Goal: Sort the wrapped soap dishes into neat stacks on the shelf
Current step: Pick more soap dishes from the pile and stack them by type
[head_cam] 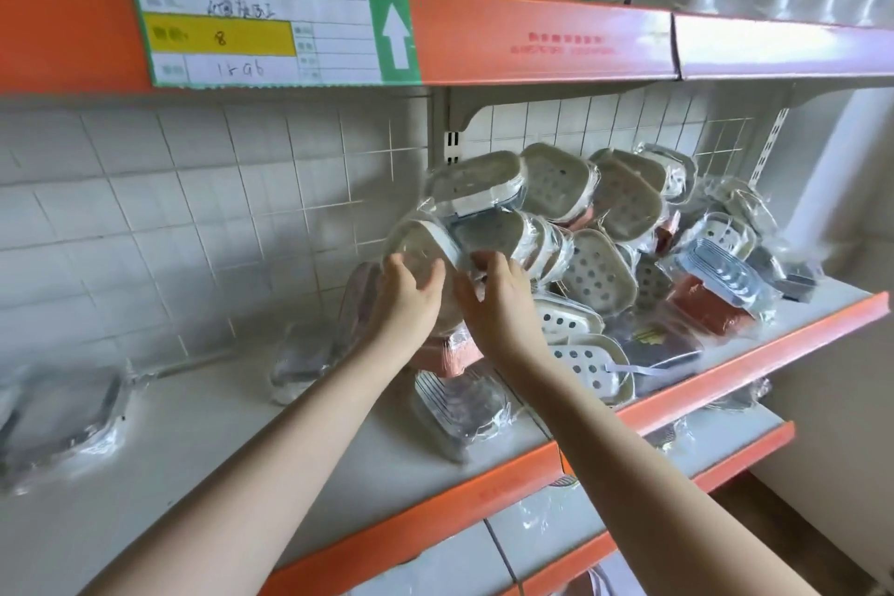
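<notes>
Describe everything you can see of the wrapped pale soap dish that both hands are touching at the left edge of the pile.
The pale, rounded-rectangular plastic soap dish is sealed in clear, crinkled film. It is tilted up on edge, its hollow side facing the camera, at the top left of the heaped dishes on the white shelf. The left hand holds its lower rim; the right hand touches its right side. Other wrapped dishes lean against it.

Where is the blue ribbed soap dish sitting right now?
In the head view, the blue ribbed soap dish lies wrapped on the right side of the pile, resting atop a red dish near the shelf's orange front edge.
</notes>
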